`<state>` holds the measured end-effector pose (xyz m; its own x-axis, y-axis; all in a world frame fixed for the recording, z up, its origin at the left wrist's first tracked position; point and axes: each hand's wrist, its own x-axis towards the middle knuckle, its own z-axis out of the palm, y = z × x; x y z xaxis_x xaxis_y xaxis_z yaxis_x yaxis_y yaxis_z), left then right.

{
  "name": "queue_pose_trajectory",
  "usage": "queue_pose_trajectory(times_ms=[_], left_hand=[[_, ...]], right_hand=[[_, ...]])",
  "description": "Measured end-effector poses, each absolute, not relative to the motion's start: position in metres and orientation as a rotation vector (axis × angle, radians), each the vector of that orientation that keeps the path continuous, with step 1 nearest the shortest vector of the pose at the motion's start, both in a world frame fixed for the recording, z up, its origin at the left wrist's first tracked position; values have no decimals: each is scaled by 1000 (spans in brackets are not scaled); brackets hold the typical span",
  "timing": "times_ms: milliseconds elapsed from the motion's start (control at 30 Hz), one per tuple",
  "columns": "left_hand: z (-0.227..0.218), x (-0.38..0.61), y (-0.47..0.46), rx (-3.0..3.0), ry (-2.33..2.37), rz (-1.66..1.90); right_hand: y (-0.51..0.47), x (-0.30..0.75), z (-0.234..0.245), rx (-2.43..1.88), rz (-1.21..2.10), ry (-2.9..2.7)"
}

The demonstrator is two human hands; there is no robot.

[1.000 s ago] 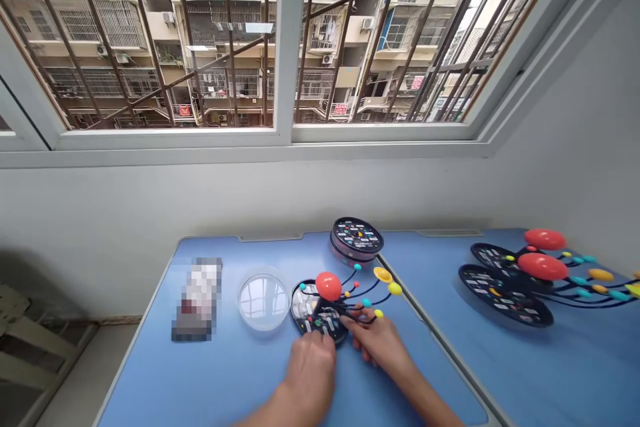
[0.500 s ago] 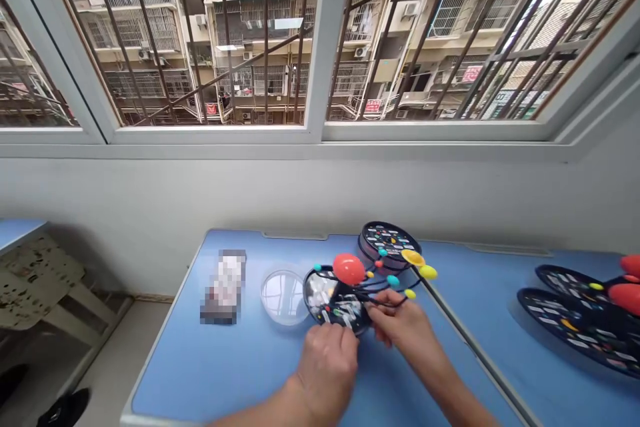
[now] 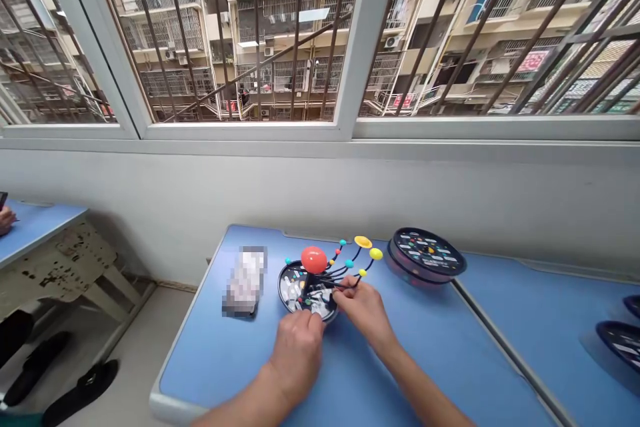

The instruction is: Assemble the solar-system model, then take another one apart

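Note:
A solar system model (image 3: 314,260) has a red ball and small coloured balls on curved black arms. Its round black base (image 3: 293,303), printed with planets, rests low over the blue table. My left hand (image 3: 299,347) is closed on the base's near rim. My right hand (image 3: 364,307) is closed at the base's right side, thumb and fingertips pinched by the rim, below the yellow balls. Its fingertips partly hide what they touch. The clear round dish seen before does not show apart from the base.
Left of the model lies a pixelated phone-like item (image 3: 245,283). A stack of round black discs (image 3: 425,253) stands at the back right, by the table joint (image 3: 500,340). More black discs (image 3: 620,343) are at the right edge. Another person's hand (image 3: 7,219) shows far left.
Both hands have moved the model left, to where the clear dish lay; the dish is no longer seen separately. The camera view has shifted left. Both hands keep their hold.

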<state>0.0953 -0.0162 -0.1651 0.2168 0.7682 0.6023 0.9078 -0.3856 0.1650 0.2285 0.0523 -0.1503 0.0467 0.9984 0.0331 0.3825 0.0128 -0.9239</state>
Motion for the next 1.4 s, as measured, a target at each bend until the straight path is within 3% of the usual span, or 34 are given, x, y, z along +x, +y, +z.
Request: queue_pose_trajectory(times_ms=[133, 333, 567, 1033, 1400], left_hand=[[-167, 94, -18, -2397, -1681, -987], [-159, 70, -8, -2196, -2026, -1459], [-154, 54, 28, -2121, -2655, -1265], [-150, 83, 68, -2298, -2671, -1094], [-152, 79, 72, -2442, -2705, -1282]], right_hand=[[53, 231, -151, -1510, 870, -1474], [58, 238, -158, -1500, 889, -1468], [65, 243, -176, -1439, 1037, -1435], [83, 278, -191, -1410, 992, -1429], [87, 282, -190, -1344, 1047, -1454]])
